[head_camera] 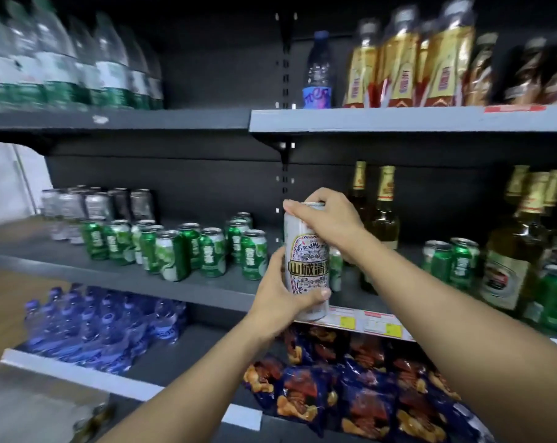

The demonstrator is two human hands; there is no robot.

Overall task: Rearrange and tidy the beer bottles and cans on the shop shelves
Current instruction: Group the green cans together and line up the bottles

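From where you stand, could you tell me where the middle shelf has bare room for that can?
The middle shelf is bare in front of the green cans, and between them and the silver can. Right of it, glass bottles crowd it.

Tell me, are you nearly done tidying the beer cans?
Not yet. Done: the silver cans at the back left stand in a neat row. In hand: the left hand and right hand both hold a tall white can in front of the shelf. Left: the green cans stand scattered and turned different ways, and more sit among the bottles on the right.
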